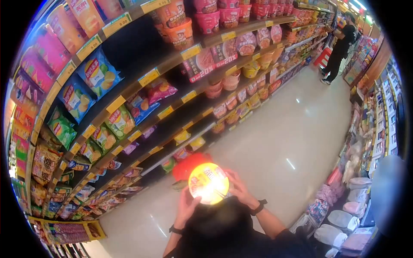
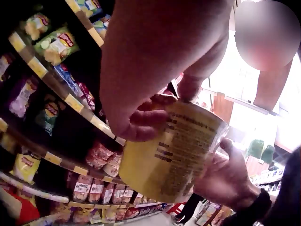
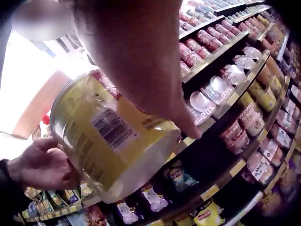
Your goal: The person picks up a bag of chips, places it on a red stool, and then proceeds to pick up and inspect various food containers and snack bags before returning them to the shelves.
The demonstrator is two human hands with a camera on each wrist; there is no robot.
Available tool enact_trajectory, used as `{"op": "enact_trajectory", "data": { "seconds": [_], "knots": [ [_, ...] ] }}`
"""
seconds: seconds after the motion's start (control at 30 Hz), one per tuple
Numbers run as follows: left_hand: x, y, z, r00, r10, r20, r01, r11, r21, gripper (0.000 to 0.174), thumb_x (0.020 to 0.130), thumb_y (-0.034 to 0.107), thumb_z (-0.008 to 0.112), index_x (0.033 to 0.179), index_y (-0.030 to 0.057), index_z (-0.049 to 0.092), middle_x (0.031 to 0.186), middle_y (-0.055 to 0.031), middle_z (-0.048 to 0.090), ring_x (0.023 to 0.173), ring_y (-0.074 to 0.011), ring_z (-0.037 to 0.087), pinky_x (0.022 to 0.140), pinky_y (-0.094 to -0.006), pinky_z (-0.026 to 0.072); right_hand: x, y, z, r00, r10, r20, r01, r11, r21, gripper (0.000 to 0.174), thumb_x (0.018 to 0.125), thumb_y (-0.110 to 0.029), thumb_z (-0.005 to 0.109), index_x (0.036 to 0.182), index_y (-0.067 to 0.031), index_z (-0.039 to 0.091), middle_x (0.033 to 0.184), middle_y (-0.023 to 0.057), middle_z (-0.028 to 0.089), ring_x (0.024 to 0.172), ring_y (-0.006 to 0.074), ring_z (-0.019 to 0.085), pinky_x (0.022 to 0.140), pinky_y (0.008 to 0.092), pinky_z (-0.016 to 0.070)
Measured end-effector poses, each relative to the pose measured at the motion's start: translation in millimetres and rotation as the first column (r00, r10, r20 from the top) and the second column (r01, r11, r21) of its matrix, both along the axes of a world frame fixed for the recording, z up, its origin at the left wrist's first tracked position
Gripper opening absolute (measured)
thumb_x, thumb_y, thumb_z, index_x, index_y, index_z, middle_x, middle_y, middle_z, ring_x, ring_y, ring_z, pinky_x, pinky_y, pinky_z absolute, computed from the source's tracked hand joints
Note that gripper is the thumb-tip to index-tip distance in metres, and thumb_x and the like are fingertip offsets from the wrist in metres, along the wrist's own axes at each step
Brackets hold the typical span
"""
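A large yellow instant noodle cup [image 1: 208,183] is held up in front of the chest, its round lid bright with glare in the head view. My left hand [image 1: 187,205] grips one side; curled fingers [image 2: 146,123] lie against the wall in the left wrist view. On the opposite side my right hand [image 1: 240,189] holds the cup, its thumb along the wall in the left wrist view. Printed text covers the cup's side [image 2: 181,155]. A barcode label [image 3: 114,129] shows in the right wrist view, and the cup is tilted there.
Shelves to the left carry chip bags [image 1: 100,74], noodle cups [image 1: 178,34] and price tags [image 1: 149,77]. Something bright red [image 1: 189,165] shows just beyond the cup. Slippers [image 1: 343,220] line the right side of the aisle floor [image 1: 275,142]. Another person [image 1: 337,47] stands farther along.
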State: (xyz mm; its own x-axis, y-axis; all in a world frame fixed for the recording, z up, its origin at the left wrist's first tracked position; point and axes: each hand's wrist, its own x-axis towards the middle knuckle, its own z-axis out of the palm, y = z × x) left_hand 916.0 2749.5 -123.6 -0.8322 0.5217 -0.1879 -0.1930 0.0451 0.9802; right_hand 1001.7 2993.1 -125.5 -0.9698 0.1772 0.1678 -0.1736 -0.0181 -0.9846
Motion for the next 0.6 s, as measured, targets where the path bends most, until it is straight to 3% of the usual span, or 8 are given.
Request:
{"op": "enact_trajectory", "data": {
  "seconds": [0.03,0.13,0.23,0.3,0.43,0.57,0.6],
  "knots": [
    [7,4,2,1.0,0.0,0.001,0.0,1.0,0.022,0.054,0.087,0.006,0.067,0.133,0.0008,0.04,0.125,-0.0112,0.054,0.115,-0.0186,0.052,0.099,-0.034,0.0424,9,4,-4,0.997,0.058,-0.043,-0.057,0.998,0.022,0.07,0.088,-0.03,0.058,0.149,-0.0099,0.032,0.152,0.0179,0.026,0.143,0.0333,0.021,0.115,0.0443,0.0188],
    [23,14,10,0.999,0.019,0.042,-0.023,0.995,0.096,0.042,0.087,0.007,0.068,0.123,0.0021,0.046,0.118,-0.0097,0.056,0.11,-0.0168,0.053,0.096,-0.0336,0.0443,38,4,-8,0.994,0.056,-0.099,-0.059,0.998,-0.023,0.07,0.087,-0.031,0.059,0.148,-0.007,0.033,0.151,0.0173,0.028,0.142,0.0326,0.023,0.115,0.0433,0.0188],
    [22,14,1,0.997,-0.082,0.0,0.082,0.995,0.05,0.038,0.087,0.007,0.068,0.118,0.0029,0.047,0.112,-0.0079,0.058,0.104,-0.015,0.055,0.09,-0.0319,0.0471,63,-9,1,0.992,-0.12,0.032,0.117,0.988,0.096,0.071,0.087,-0.03,0.059,0.148,-0.0058,0.031,0.151,0.0167,0.029,0.141,0.0315,0.025,0.115,0.0422,0.0192],
    [24,12,-6,0.981,-0.167,-0.103,0.166,0.986,-0.019,0.034,0.089,0.006,0.066,0.117,0.0036,0.047,0.104,-0.0052,0.059,0.099,-0.0122,0.056,0.083,-0.0279,0.0483,71,-10,-5,0.99,-0.132,0.046,0.131,0.991,0.028,0.072,0.088,-0.03,0.06,0.148,-0.0053,0.03,0.15,0.0164,0.03,0.14,0.0309,0.027,0.115,0.0417,0.0202],
    [55,23,7,0.995,-0.103,0.012,0.102,0.994,0.043,0.027,0.092,0.009,0.064,0.115,0.0038,0.051,0.105,-0.0037,0.059,0.098,-0.0115,0.055,0.084,-0.0276,0.0475,98,-5,-18,0.984,-0.121,0.134,0.127,0.991,-0.036,0.076,0.086,-0.035,0.063,0.148,-0.0059,0.029,0.147,0.0157,0.032,0.138,0.0304,0.029,0.113,0.0422,0.0245],
    [97,39,-16,0.995,-0.056,0.085,0.048,0.995,0.088,0.025,0.093,0.008,0.061,0.115,0.0036,0.05,0.109,-0.0048,0.059,0.1,-0.0126,0.055,0.087,-0.0287,0.0464,140,6,-9,0.955,-0.129,0.268,0.144,0.989,-0.039,0.078,0.085,-0.036,0.065,0.148,-0.0063,0.029,0.146,0.0161,0.033,0.137,0.0302,0.03,0.112,0.0417,0.0284],
    [107,43,-21,0.99,-0.088,0.108,0.078,0.992,0.1,0.025,0.094,0.008,0.061,0.115,0.0035,0.05,0.109,-0.005,0.059,0.1,-0.0126,0.055,0.087,-0.0286,0.0463,155,11,-12,0.948,-0.147,0.282,0.138,0.989,0.051,0.078,0.085,-0.035,0.064,0.148,-0.006,0.028,0.146,0.0163,0.032,0.137,0.0298,0.03,0.112,0.0417,0.0284]
  ]
}}
